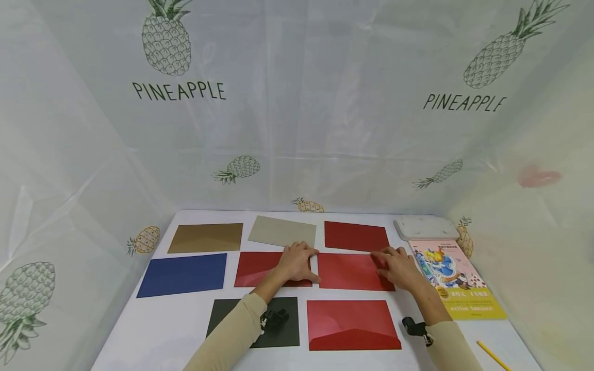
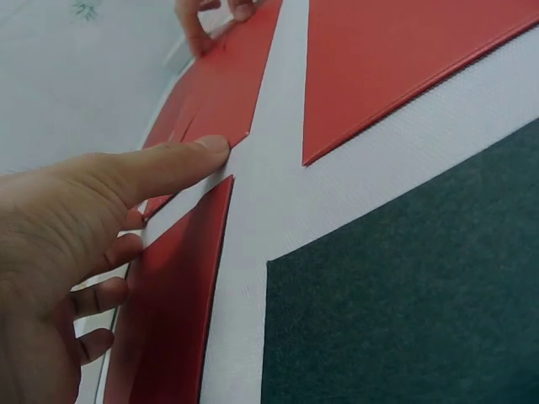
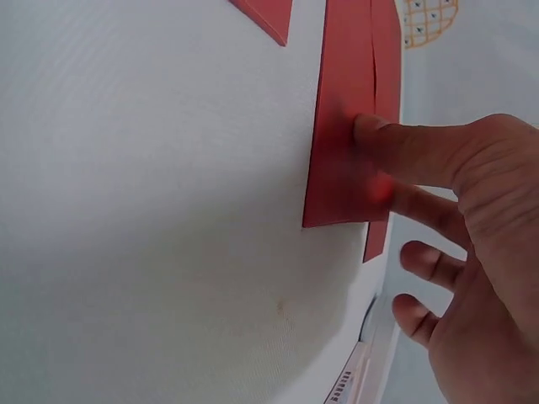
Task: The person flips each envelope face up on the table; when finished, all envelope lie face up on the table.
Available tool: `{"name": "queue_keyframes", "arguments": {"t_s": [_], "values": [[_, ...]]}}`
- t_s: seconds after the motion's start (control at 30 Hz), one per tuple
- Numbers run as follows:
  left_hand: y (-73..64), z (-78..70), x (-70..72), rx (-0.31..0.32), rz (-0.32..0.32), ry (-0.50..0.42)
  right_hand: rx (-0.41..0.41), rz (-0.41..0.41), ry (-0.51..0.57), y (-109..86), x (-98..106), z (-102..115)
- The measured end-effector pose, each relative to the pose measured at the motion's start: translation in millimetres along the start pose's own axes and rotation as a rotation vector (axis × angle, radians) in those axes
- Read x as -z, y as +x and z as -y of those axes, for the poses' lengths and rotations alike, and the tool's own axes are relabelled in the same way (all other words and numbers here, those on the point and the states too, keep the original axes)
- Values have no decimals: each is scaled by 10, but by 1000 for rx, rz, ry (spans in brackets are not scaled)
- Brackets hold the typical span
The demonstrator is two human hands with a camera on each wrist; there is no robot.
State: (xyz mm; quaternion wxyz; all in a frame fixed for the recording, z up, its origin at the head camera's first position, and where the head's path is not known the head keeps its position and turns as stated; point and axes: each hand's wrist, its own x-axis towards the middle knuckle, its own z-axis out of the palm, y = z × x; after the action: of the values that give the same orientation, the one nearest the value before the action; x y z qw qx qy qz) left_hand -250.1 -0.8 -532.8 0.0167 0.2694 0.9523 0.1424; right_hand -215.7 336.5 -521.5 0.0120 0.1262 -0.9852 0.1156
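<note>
In the head view, a red envelope (image 1: 350, 271) lies flat on the table between my two hands. The thumb of my left hand (image 1: 294, 263) touches that envelope's left end, while the hand spans part of another red envelope (image 1: 252, 268). In the left wrist view, the left thumb (image 2: 181, 168) rests at the envelope's corner, the other fingers loosely bent. My right hand (image 1: 399, 268) is at the envelope's right end. In the right wrist view its thumb (image 3: 413, 150) presses on the red surface, with the index finger near the far edge.
Around lie gold (image 1: 206, 238), beige (image 1: 282, 231), blue (image 1: 183, 274) and dark green (image 1: 283, 330) rectangles, and more red ones (image 1: 356, 236), including one with its flap showing (image 1: 352, 319). At right are a colourful book (image 1: 457, 281), a white case (image 1: 424, 227) and a yellow pencil-like stick (image 1: 493, 354).
</note>
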Motion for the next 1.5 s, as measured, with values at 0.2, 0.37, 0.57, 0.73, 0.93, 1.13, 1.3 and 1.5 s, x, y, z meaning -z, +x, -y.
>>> {"name": "queue_keyframes", "arguments": {"t_s": [0.2, 0.37, 0.57, 0.73, 0.93, 1.13, 1.3, 1.5], "values": [[-16, -23, 8, -5, 21, -48, 10, 26, -11, -23, -17, -28], [27, -39, -7, 0, 34, -29, 7, 21, -20, -24, 5, -57], [82, -89, -16, 3, 48, -18, 0, 28, -26, -23, 82, -61], [87, -112, -6, 9, 52, -21, -19, 44, -4, -12, 87, -54], [57, -76, 20, 1, 65, 3, -39, 59, 17, -5, 49, -29], [110, -43, 115, 3, 81, 36, -16, 65, 26, 81, 70, 10], [305, -62, 110, 78, -15, -47, 6, 36, 14, 284, 136, -2], [512, -101, -21, 117, -94, -42, -18, 6, 27, 522, 171, -111]]}}
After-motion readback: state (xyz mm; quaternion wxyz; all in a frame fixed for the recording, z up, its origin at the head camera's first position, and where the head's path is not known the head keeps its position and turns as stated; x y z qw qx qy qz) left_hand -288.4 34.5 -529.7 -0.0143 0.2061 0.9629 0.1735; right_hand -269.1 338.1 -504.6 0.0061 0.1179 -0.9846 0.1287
